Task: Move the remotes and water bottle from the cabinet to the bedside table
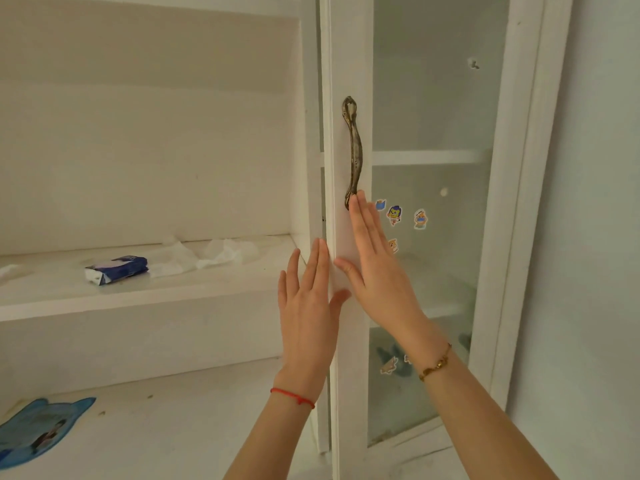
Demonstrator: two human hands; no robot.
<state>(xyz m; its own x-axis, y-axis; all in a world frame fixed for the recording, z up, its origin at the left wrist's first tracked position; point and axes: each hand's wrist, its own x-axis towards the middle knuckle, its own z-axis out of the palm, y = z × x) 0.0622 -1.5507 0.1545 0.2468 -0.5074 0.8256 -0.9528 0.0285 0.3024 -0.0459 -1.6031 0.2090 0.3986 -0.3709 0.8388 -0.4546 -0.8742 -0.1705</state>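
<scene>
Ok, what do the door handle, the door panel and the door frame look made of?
The curved dark door handle looks like cast metal with an antiqued bronze finish: mottled sheen and moulded ornament. The translucent door panel looks like frosted glass or acrylic; shelves show blurred behind it and cartoon stickers sit on it. The white door frame looks like matte painted wood, though laminate is possible.

Both your hands lie flat on the cabinet door (349, 64).
Your right hand (375, 268) touches the bronze handle (355, 147); your left hand (308, 306) presses the door's edge.
</scene>
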